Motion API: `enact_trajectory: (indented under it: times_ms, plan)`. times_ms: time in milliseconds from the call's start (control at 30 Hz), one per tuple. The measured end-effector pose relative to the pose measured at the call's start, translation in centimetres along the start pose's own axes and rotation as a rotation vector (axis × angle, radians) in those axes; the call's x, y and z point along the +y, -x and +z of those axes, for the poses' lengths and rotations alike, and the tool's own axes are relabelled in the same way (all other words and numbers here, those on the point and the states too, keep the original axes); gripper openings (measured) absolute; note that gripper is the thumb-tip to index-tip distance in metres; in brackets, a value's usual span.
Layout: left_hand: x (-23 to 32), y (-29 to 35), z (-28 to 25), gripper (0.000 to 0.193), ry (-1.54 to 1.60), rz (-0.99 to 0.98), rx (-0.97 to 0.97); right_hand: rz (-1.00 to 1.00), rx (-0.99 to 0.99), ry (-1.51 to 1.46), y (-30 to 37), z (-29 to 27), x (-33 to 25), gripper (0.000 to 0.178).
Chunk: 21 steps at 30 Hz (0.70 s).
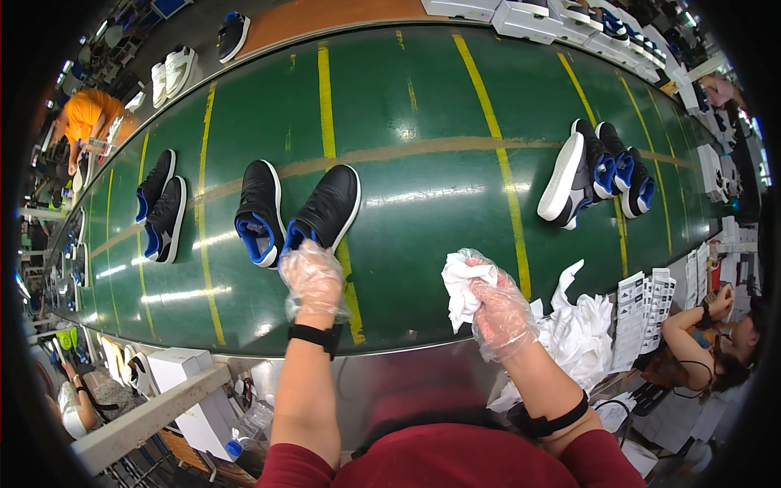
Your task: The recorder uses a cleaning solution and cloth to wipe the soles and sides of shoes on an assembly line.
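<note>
My left hand (316, 276), in a clear plastic glove, grips the heel of a black sneaker (329, 203) with a blue lining and white sole. Its toe points away from me on the green conveyor belt (415, 220). The mate, another black sneaker (260, 195), lies just to its left. Crumpled white cloth or tissue (468, 285), I cannot tell which, is held in my gloved right hand (500, 305), apart from the shoes. A heap of similar white material (578, 329) lies beside that hand at the belt's near edge.
A black pair (167, 207) sits farther left on the belt. Several black and white sneakers (598, 167) lean together at right. White boxes (529, 20) line the far side. Printed label sheets (643, 305) hang at the near right, by a seated person (700, 337). Someone in orange (85, 114) is at far left.
</note>
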<state>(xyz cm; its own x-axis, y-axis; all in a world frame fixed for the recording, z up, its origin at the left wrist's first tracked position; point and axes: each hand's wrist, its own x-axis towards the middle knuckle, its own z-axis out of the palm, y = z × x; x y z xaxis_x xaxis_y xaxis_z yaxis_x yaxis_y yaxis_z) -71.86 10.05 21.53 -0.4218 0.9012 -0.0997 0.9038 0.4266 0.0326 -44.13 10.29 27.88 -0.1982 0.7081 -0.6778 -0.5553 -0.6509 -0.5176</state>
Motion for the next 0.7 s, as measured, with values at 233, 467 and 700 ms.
enact_trajectory:
  times_ms: [233,467,700]
  plan:
    - [-2.7,4.2,-5.9,0.017,1.933,-0.436,-0.429,-0.187,0.017,0.239,3.4,0.4,-1.0,0.030]
    - [-0.2,11.5,-8.1,0.029,2.131,-0.641,-0.633,-0.579,-0.177,0.792,3.6,4.3,-3.4,0.023]
    - [2.2,12.6,-9.1,0.031,2.055,-0.607,-0.773,-0.895,-0.406,1.328,2.2,7.8,-1.7,0.030]
